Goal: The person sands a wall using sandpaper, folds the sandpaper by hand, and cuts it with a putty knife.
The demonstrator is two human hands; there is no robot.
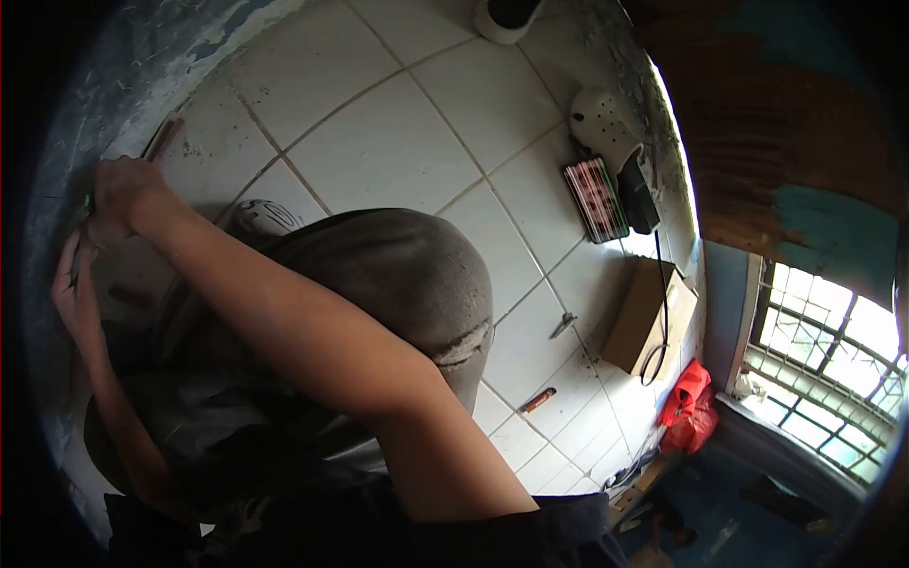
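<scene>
At the far left, by the wall (128, 80), my two hands meet close together. My right hand (128, 196) is closed in a fist, with a small greenish bit showing at its edge; what it grips is mostly hidden. Just below, my left hand (74, 284) has its fingers bent up toward the right one, around something thin and dark that I cannot make out. A narrow brownish strip (165, 138) stands out beside the right fist near the wall's foot. A dark flat piece (131, 296) lies on the floor near my left hand.
My bent knee (426, 275) in dark trousers fills the middle. On the white tiles (379, 133) lie a clog (606, 128), a striped pink case (596, 199), a cardboard box (644, 317), a small metal piece (564, 325) and a red-brown object (539, 399). A red bag (689, 407) sits beyond.
</scene>
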